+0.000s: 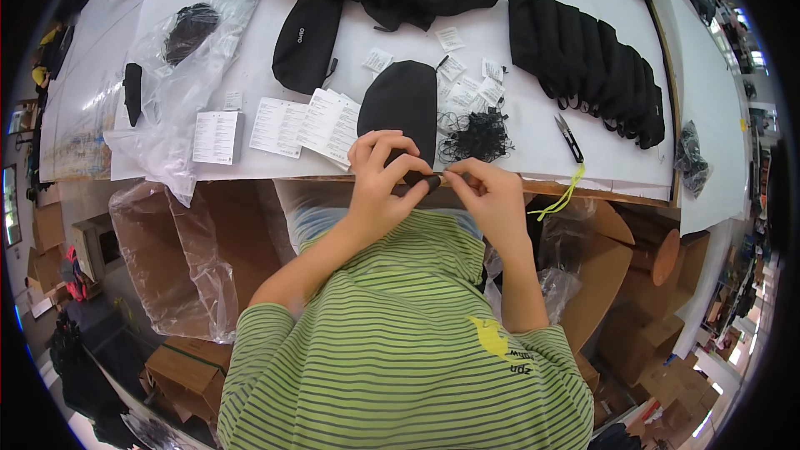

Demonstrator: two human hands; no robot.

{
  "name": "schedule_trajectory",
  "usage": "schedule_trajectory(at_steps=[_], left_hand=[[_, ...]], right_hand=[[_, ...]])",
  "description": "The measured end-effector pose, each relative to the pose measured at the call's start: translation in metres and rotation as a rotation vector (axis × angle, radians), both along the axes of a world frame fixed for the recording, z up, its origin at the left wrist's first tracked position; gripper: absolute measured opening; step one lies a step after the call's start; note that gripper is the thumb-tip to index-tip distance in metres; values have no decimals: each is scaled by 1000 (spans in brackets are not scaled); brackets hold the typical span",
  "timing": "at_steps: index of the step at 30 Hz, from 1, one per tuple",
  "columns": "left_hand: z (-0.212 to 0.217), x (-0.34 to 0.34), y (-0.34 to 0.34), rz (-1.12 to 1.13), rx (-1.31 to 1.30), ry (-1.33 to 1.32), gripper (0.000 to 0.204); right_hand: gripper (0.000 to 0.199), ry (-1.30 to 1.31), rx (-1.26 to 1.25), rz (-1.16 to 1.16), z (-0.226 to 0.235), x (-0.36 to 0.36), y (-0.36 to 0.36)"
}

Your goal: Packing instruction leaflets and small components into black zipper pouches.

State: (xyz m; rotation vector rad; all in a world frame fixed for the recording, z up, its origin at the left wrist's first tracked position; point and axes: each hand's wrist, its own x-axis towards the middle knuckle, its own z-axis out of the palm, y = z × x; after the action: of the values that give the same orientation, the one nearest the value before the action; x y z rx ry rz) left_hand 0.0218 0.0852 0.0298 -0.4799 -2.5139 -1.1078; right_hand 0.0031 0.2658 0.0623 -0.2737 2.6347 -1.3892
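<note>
Hands [437, 183] pinching black pouch [404, 104], white leaflets [304, 125] beside

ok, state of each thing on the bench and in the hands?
left hand: pinching the near end of the black pouch
right hand: fingers pinched by the same end
snips: shut, lying flat
row of pouches: overlapped on the table
clear bag: crumpled
leaflets: fanned flat

Leaflets: white printed sheets [304, 125] are lying fanned just left of your hands.
Booklet stack: a white stack [217, 137] is sitting further left.
Tags: small white labels [451, 39] are lying scattered beyond.
Bags: clear plastic bags [179, 75] are crumpling at the far left.
</note>
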Motion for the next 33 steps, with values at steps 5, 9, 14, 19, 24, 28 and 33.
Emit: schedule_trajectory(at_steps=[5,9,14,19,24,28,33], left_hand=[[18,7,14,327,135,-108,19],[22,14,6,335,60,-190,16],[17,16,-1,283,217,-312,20],[19,15,1,200,427,-490,16],[18,14,5,173,604,-414,6],[17,13,2,113,825,-451,7],[35,13,3,-12,1193,-581,8]], right_hand=[[11,30,-104,61,-4,2,-13],[9,152,-103,94,-5,3,-14],[10,229,-75,152,-9,4,-15],[8,254,-31,153,-15,6,-10],[19,-136,-420,-22,-10,14,-4],[26,-295,-755,-71,-9,11,14],[14,-283,-914,-70,0,8,22]])
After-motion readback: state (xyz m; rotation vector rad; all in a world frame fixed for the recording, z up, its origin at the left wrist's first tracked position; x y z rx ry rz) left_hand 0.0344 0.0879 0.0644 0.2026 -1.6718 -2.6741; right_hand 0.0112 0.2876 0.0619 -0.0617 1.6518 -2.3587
